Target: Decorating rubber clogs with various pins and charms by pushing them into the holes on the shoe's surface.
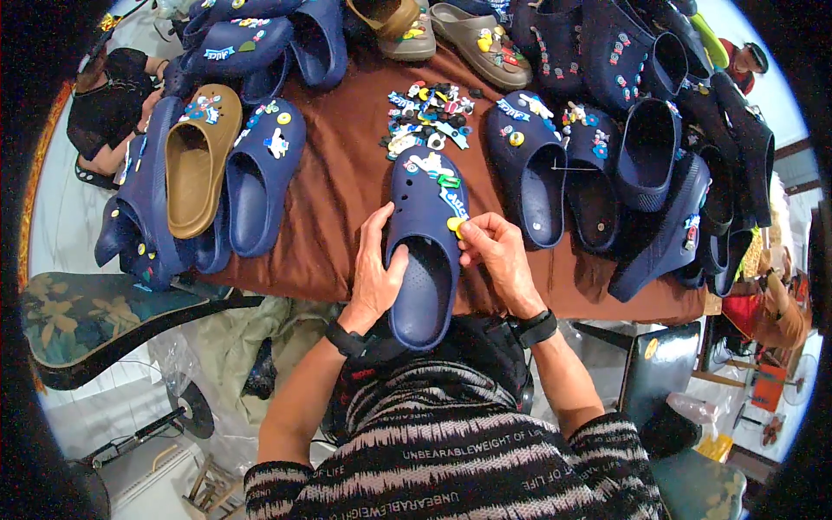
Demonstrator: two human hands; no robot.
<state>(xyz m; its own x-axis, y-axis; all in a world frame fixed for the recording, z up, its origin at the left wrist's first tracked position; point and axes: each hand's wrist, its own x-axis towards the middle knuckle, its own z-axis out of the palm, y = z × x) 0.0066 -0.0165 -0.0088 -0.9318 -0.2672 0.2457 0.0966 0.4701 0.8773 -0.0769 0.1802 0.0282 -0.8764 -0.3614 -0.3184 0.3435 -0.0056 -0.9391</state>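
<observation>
Navy foam gives the work its base: the clog (426,251) lies toe-away at the middle of the table's (347,147) near edge, its heel seeming to reach past that edge toward the lap. Whether it rests on the cloth or is held just above it, I cannot tell.

The left hand (378,273) is partly open, curved around the clog's left wall, fingers outside and thumb over the rim of the mouth. The right hand (501,260) is nearly closed, thumb and forefinger pinching a yellow charm (456,226) at the upper's right side, just below a blue banner (452,203). Whether its stem has entered a hole is hidden.

To seat it well, the stem should probably meet the hole squarely; a slanted push may fold the foam or bend the stem. Left fingers slipped inside, behind that hole, would back the pressure better than a grip on the far wall. Keeping the heel steady against the lap should stop the clog sliding toward the near edge. Afterwards, a light tug would show whether the charm sits flat without riding over the banner. The charm pile (431,113) lies handily beyond the toe.
</observation>
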